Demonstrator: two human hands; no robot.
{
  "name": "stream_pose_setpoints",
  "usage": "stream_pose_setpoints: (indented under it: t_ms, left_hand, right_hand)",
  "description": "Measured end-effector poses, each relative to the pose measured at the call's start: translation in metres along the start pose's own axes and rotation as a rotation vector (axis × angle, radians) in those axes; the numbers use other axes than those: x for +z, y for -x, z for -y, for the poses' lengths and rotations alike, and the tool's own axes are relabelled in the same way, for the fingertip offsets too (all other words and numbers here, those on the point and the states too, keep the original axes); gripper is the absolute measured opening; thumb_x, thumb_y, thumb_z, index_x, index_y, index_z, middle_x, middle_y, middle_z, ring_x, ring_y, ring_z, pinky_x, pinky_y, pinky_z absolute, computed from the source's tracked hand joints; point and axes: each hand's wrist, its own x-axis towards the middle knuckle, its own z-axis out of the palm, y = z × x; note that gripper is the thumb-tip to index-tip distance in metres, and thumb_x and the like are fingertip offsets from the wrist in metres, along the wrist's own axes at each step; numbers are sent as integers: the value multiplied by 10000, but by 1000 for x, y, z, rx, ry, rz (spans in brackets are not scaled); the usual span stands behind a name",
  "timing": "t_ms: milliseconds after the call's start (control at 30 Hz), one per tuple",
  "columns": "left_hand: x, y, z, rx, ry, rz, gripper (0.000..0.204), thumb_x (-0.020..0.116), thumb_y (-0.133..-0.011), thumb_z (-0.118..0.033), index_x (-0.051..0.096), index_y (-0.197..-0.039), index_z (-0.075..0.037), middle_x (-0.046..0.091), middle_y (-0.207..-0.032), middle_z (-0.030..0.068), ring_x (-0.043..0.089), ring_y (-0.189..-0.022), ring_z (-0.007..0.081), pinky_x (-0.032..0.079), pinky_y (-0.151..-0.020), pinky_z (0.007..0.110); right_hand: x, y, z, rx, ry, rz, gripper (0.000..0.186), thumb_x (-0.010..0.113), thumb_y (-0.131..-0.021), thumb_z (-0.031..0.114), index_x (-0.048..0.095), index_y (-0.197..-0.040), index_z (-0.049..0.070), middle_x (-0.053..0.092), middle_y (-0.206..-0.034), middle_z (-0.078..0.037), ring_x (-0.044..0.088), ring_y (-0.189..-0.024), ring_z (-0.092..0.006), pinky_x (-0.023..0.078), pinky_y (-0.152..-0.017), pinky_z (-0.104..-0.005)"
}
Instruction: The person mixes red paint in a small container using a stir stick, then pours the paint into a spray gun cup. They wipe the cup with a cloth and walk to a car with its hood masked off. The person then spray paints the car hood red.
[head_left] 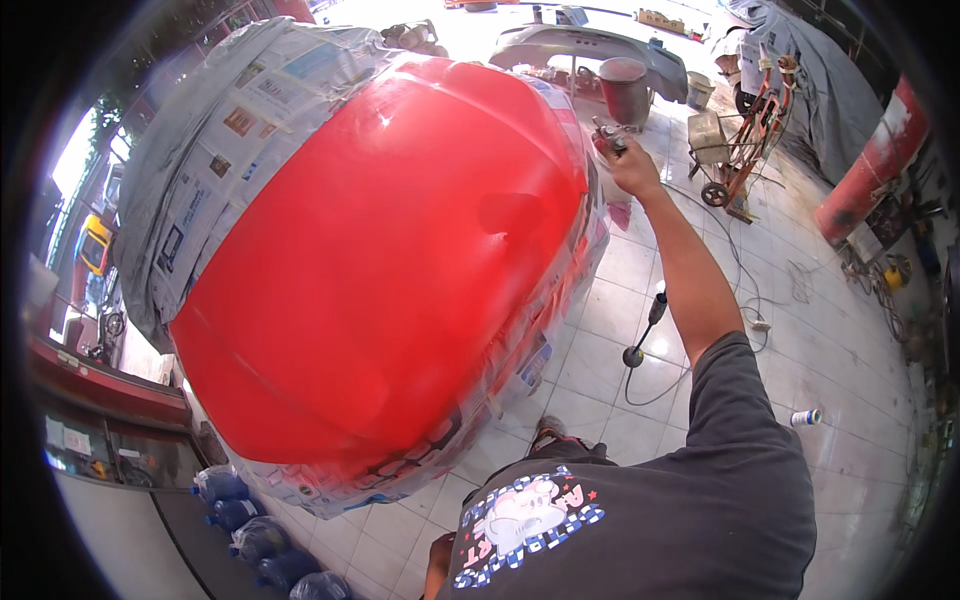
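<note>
In front of me lies a glossy red car hood (370, 260), its surround masked with newspaper (225, 150) and plastic sheeting. My right arm stretches forward beyond the hood's right edge. At its end my right hand (634, 168) is closed around a spray gun (608, 138), held apart from the painted surface. A darker red patch (512, 212) shows on the hood's right part. Low down beside my shirt hem is my left hand (440, 552), away from the hood; its fingers are mostly hidden.
A lamp-like black tool (655, 308) and its cable lie on the tiled floor to my right. Farther off are a grey bumper (590, 45), a bucket (624, 95), a hand truck (750, 150) and a red pillar (880, 160). Several blue water jugs (237, 514) line the left.
</note>
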Motion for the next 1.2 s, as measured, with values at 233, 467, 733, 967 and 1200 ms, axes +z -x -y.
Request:
stream_pose_setpoints:
  t_ms: [233, 467, 733, 967, 1200]
  left_hand:
    - [-7, -2, 2, 140, -115, 122, 493, 714, -935, -357, 709, -1295, -20, 773, -1199, 136, 751, -1064, 229, 577, -918, 329]
    - [-22, 1, 54, 257, -305, 27, 511, 683, -959, -378, 682, -1348, -47, 774, -1186, 136, 742, -1088, 257, 566, -948, 320]
    - [-44, 1, 127, 166, 86, 92, 408, 695, -959, -324, 729, -1264, -55, 793, -920, 136, 769, -851, 198, 584, -761, 351]
    - [-58, 25, 223, 281, -164, 130, 487, 743, -929, -382, 721, -1305, -73, 793, -918, 133, 763, -860, 224, 583, -802, 362]
    - [-59, 55, 224, -183, 102, 102, 490, 762, -926, -356, 716, -1316, -62, 787, -927, 125, 745, -829, 193, 571, -754, 349]
  right_hand:
    - [3, 14, 36, -155, -271, 231, 485, 660, -1007, 512, 690, -1298, 125, 755, -1214, -135, 710, -1062, -285, 533, -902, -405]
    - [-38, 148, 164, 164, -362, 487, 343, 618, -1059, 417, 719, -1254, 154, 540, -722, 8, 447, -533, -98, 366, -458, -318]
    - [-40, 279, 237, 175, -456, 649, 342, 615, -1066, 420, 676, -1303, 180, 492, -720, 38, 391, -468, -51, 357, -411, -264]
    - [-30, 399, 319, 23, -599, 734, 303, 592, -1090, 321, 712, -1284, 121, 708, -1108, 5, 533, -745, -77, 460, -622, -264]
    - [-21, 456, 365, 111, -556, 975, 332, 630, -1067, 373, 706, -1275, 125, 488, -666, 50, 434, -494, -45, 392, -433, -234]
